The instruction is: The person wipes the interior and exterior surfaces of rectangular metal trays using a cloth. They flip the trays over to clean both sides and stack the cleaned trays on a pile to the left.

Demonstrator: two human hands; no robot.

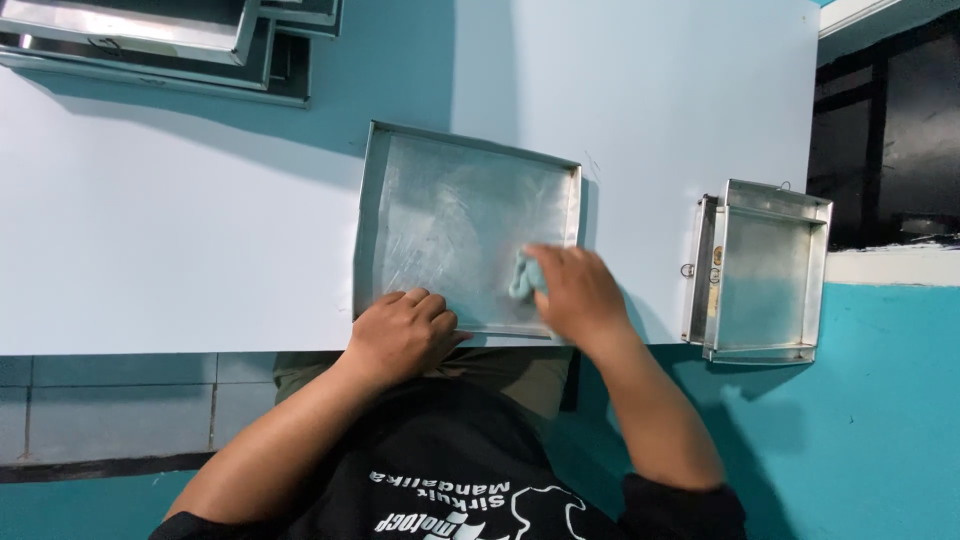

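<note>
Here, item by item:

1. Shallow metal tray (450, 220): square, dull silver, low raised rim. It lies flat on the white bench (180, 230), its near edge at the bench's front edge, directly before the person.
2. Left hand (402, 333): curled shut, knuckles up, pressed on the tray's near-left corner and rim. It grips no separate object.
3. Right hand (575, 290): closed around a small pale blue-green cloth (524, 275), which it presses to the tray floor near the near-right corner. The hand shows some motion blur.
4. Handling, tray: judged stiff, thin and light. The smooth bench would probably let it slide unless it is pinned. The rim is the natural place to hold, though its thin edge may be sharp.
5. Handling, cloth: judged soft and limp. It bunches easily in the fist.
6. Stack of deeper metal pans (765, 275): on the bench's right end, well apart from the tray and overhanging the front edge. Small ring handles show on the left side.
7. Further metal trays (160, 40): stacked at the far-left corner and cut off by the picture's top.
8. Hard to make out: most of the cloth is hidden under the fingers. Streaks on the tray floor may be grease, moisture or scratches. How many pans are in each stack cannot be counted.
</note>
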